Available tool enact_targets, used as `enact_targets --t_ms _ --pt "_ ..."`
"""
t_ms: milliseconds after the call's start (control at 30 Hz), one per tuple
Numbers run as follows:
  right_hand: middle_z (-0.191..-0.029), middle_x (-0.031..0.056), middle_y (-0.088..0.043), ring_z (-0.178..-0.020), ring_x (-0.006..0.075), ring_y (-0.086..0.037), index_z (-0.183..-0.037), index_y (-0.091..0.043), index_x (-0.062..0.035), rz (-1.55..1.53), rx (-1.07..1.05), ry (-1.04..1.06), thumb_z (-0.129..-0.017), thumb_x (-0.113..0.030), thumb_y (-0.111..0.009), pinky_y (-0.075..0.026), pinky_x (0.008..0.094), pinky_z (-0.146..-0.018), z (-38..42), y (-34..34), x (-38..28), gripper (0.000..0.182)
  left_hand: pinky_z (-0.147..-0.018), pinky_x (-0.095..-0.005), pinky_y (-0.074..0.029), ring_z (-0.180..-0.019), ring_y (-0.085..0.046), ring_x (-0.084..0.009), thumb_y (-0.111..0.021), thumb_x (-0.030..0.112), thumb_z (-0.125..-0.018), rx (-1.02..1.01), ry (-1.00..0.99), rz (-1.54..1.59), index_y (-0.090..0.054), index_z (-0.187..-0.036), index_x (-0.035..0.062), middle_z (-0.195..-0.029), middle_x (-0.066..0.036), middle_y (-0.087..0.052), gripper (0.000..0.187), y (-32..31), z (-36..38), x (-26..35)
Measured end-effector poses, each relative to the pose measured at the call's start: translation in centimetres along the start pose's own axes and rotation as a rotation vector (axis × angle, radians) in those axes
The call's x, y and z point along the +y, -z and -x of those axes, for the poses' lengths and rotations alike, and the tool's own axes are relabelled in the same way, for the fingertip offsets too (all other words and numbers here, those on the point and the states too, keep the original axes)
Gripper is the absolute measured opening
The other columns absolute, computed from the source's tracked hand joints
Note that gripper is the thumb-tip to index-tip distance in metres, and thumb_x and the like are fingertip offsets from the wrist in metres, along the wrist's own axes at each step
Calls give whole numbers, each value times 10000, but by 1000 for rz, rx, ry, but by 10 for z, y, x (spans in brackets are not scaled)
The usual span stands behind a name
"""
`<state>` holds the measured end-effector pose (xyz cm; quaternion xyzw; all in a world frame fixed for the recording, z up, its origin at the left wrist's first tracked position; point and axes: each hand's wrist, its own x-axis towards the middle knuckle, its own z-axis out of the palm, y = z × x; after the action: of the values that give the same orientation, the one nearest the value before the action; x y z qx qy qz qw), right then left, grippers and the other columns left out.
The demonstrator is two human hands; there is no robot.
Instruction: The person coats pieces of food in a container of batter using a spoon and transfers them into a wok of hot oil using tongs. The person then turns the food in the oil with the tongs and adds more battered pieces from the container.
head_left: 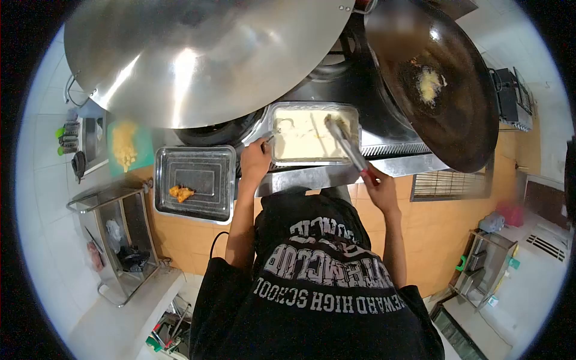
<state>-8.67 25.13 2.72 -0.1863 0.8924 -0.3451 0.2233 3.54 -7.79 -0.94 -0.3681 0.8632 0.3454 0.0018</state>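
A rectangular metal tray point(300, 162) of pale, creamy batter point(303, 135) sits on the stove front before me. My left hand point(256, 159) grips its left rim with closed fingers. In my right hand point(381, 191) is a pair of metal tongs point(349, 147) with red on the handle. The tongs' tips dip into the batter at the tray's right side, near a darker lump that I cannot identify. On the right, a large dark wok point(462, 120) holds a pale battered piece point(430, 85) frying in it.
A huge shiny metal pan point(210, 60) covers the upper left. Below it, a second metal tray point(225, 204) carries a golden fried piece point(182, 192). Pale yellow chunks point(125, 147) lie on a green board point(144, 153) farther left. A metal rack point(123, 240) stands at the left.
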Motion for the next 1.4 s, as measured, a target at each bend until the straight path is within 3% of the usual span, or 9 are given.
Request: enact_targets --t_ms 100,300,400,600,1133,1233,1333,1367,1400 --pt "-707 61 -650 -657 63 -537 -1249 -627 -53 -199 79 8 -906 -242 -679 -472 266 -587 5 10 3 395 -768 -484 -512 -828 -647 -421 -531 166 -881 13 -43 20 -689 -1033 27 -867 -251 -667 260 -3 0 -7" --pt "-686 87 -640 -586 118 -558 -1235 -626 -23 140 -83 19 -894 -235 -676 -483 283 -592 13 13 -16 405 -781 -492 -508 -832 -646 -428 -535 168 -881 -25 -54 13 -689 -1027 44 -877 -246 -670 246 -16 -2 -3" --pt "-689 173 -655 -628 324 -654 -1187 -664 -113 255 -25 89 -884 -325 -653 -507 427 -589 13 6 -27 370 -773 -497 -508 -831 -644 -429 -538 172 -881 -14 -50 32 -691 -1024 52 -871 -245 -671 242 -19 -3 -4" --pt "-726 160 -664 -681 359 -653 -1203 -651 -146 495 -47 167 -893 -373 -620 -509 468 -608 0 -5 -20 385 -760 -498 -512 -824 -645 -428 -546 178 -874 -27 -58 -1 -697 -1024 62 -863 -245 -670 242 -13 -5 4" --pt "-763 173 -680 -711 367 -662 -1178 -661 -154 533 -130 180 -883 -356 -625 -527 469 -618 -20 -4 -26 360 -774 -491 -507 -835 -640 -431 -546 179 -879 15 -54 18 -688 -1040 47 -878 -244 -669 252 -7 0 -2" --pt "-740 157 -680 -640 285 -671 -1222 -648 -132 434 -185 146 -892 -316 -647 -531 401 -593 -16 2 -18 379 -763 -495 -505 -830 -640 -434 -542 176 -885 21 -27 59 -686 -1035 42 -864 -253 -664 248 -3 2 0" --pt "-688 29 -652 -510 85 -506 -1297 -600 -86 -165 -69 235 -911 -262 -683 -445 254 -512 -10 -9 6 433 -757 -497 -505 -825 -639 -437 -540 174 -887 55 -51 47 -686 -1035 44 -855 -260 -659 246 -3 4 -6" --pt "-688 29 -652 -510 85 -506 -1297 -600 -86 -166 -71 235 -911 -262 -683 -445 254 -512 -7 -7 14 433 -757 -496 -505 -824 -640 -436 -540 174 -887 67 -55 47 -687 -1036 47 -852 -260 -659 246 -4 3 -8" --pt "-683 17 -638 -490 71 -484 -1300 -601 -98 -247 -180 21 -923 -284 -665 -418 240 -480 -4 2 5 426 -757 -495 -505 -822 -641 -435 -539 175 -887 80 -60 48 -689 -1037 51 -849 -261 -659 246 -5 3 -9"
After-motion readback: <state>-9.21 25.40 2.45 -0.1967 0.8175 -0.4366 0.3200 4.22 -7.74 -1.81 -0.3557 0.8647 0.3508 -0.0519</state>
